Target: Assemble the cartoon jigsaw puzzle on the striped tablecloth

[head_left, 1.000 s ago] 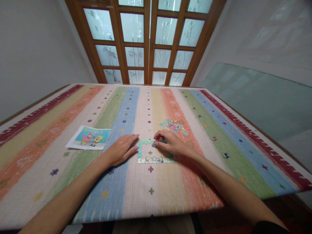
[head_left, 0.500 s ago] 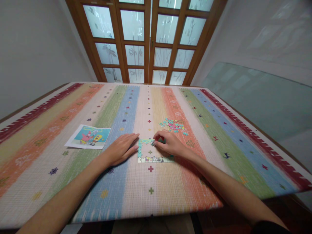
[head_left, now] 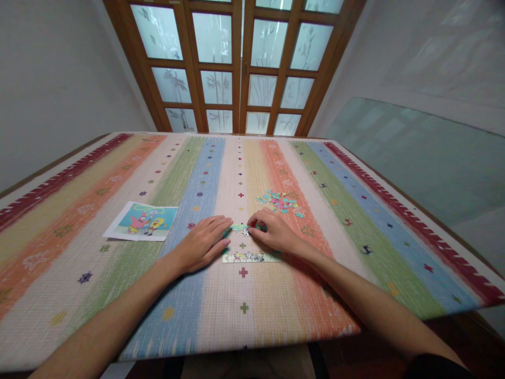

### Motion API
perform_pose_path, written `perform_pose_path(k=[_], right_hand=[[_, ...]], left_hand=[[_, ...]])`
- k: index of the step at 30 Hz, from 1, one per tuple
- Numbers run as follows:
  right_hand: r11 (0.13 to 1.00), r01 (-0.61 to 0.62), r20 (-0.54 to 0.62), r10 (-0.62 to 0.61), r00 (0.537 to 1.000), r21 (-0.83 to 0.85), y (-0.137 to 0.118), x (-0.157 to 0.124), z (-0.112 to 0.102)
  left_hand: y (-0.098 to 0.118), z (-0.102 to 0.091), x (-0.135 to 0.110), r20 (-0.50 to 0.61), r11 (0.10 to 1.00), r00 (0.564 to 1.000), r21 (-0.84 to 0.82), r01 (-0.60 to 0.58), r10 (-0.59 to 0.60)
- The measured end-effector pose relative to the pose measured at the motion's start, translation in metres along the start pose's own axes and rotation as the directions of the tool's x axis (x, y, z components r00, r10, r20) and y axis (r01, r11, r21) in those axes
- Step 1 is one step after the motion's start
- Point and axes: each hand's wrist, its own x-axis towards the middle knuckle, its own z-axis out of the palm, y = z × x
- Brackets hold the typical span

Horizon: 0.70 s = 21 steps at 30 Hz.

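A partly joined jigsaw puzzle [head_left: 236, 258] lies on the tablecloth in front of me, its border strips around a bare middle where the cloth shows. My left hand [head_left: 203, 242] rests flat over the puzzle's left side, fingers stretched out and covering that edge. My right hand [head_left: 274, 231] is at the upper right of the puzzle, thumb and forefinger pinched on a small puzzle piece [head_left: 245, 231] by the top strip. The right side of the border is mostly hidden under this hand.
Loose puzzle pieces [head_left: 279, 201] lie in a heap beyond my right hand. A printed cartoon picture [head_left: 144, 222] lies to the left. The striped tablecloth [head_left: 244, 326] covers the table, whose near edge is close to me. Glass-paned wooden doors [head_left: 239, 68] stand behind.
My left hand has slid right, from beside the puzzle onto its left border. My right hand stays nearly in place with the piece pinched. The view has shifted slightly.
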Motion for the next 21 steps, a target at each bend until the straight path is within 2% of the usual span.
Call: perform_pose_path(k=[7, 12, 21], right_hand=[[0.996, 0.059, 0.046, -0.056, 0.997, -0.062, 0.003, -0.003, -0.007], [0.997, 0.062, 0.081, -0.057, 0.995, -0.05, 0.004, -0.005, -0.004], [0.998, 0.058, 0.087, -0.054, 0.995, -0.035, 0.008, -0.005, -0.003]], left_hand=[[0.011, 0.005, 0.005, 0.059, 0.996, 0.995, -0.04, -0.079, 0.081], [0.014, 0.008, 0.008, 0.109, 0.996, 0.992, -0.053, -0.065, 0.07], [0.016, 0.008, 0.011, 0.134, 0.995, 0.988, -0.064, -0.072, 0.08]])
